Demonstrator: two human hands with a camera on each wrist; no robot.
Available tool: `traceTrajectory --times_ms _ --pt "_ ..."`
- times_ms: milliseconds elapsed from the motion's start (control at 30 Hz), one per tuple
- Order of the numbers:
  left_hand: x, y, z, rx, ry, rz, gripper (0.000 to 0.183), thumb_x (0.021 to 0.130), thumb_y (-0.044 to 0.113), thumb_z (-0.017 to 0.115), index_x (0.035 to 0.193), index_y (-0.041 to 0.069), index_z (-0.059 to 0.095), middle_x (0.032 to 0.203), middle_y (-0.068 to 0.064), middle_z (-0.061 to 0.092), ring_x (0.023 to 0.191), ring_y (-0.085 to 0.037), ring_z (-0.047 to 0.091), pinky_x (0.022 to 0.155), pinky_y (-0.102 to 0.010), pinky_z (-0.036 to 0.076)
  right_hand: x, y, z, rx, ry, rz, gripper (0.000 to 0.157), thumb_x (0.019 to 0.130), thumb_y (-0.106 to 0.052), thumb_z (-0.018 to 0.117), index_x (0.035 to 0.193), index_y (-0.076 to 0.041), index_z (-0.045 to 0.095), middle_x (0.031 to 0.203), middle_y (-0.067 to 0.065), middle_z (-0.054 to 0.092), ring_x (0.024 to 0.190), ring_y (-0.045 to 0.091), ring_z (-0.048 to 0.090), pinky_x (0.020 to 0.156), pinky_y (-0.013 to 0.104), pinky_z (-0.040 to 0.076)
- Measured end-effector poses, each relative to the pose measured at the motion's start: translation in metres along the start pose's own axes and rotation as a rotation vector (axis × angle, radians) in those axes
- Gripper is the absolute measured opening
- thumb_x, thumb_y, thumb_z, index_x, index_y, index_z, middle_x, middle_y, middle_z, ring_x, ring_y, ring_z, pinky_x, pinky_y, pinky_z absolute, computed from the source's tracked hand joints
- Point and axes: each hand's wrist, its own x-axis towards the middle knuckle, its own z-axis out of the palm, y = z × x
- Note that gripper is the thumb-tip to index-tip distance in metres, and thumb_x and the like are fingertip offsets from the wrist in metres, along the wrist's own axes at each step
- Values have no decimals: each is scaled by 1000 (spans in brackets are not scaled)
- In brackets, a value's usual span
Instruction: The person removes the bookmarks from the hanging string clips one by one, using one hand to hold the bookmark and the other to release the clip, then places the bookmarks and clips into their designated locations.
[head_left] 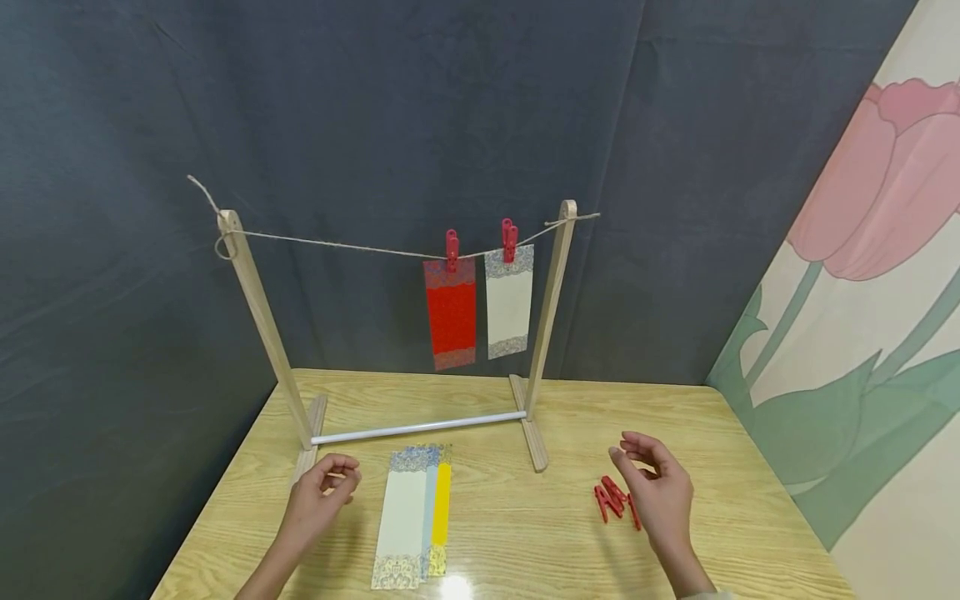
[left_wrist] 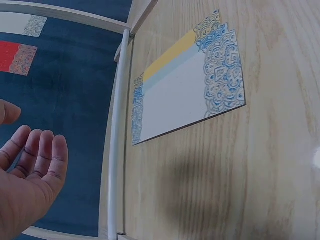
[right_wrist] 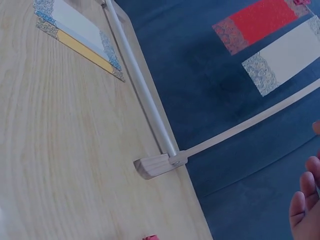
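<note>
My left hand (head_left: 318, 498) hovers over the table, left of a fanned stack of patterned cards, its fingers loosely curled around nothing. On top of that stack lies a white card (head_left: 401, 517), with a light blue card (head_left: 430, 508) and a yellow card (head_left: 442, 504) showing beneath at its right. My right hand (head_left: 656, 492) hangs loosely curled beside several red clothespins (head_left: 611, 497) and holds nothing. A red card (head_left: 452, 317) and a cream card (head_left: 509, 304) hang from the string (head_left: 337, 245), each under a red clothespin (head_left: 452, 250).
A wooden stand carries the string between a left post (head_left: 262, 317) and a right post (head_left: 551, 308). A pale rod (head_left: 420, 428) joins its feet low down. Dark cloth (head_left: 375, 108) hangs behind the table (head_left: 525, 533); a tulip-painted panel (head_left: 862, 292) stands at right.
</note>
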Motion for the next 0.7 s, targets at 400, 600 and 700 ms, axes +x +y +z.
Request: traceTrajectory --times_ms 400,600,700 --pt "4 17 0 23 17 139 13 90 4 68 102 1 66 93 -9 64 76 -19 62 62 -27 55 5 -20 6 71 -76 -79 21 84 -8 77 105 -6 71 93 9 68 84 10 61 67 18 47" --pt "8 21 2 56 8 163 10 89 6 68 99 5 67 90 -6 65 76 -15 61 60 -26 53 7 -28 9 85 -117 -99 22 85 -8 77 105 -6 71 93 8 67 84 12 60 67 20 47" --pt "9 23 3 98 10 191 9 90 6 68 99 8 67 90 -2 65 78 -14 61 65 -27 52 8 -32 10 89 -131 -119 21 85 -8 76 105 -7 71 93 7 67 84 13 60 67 19 48"
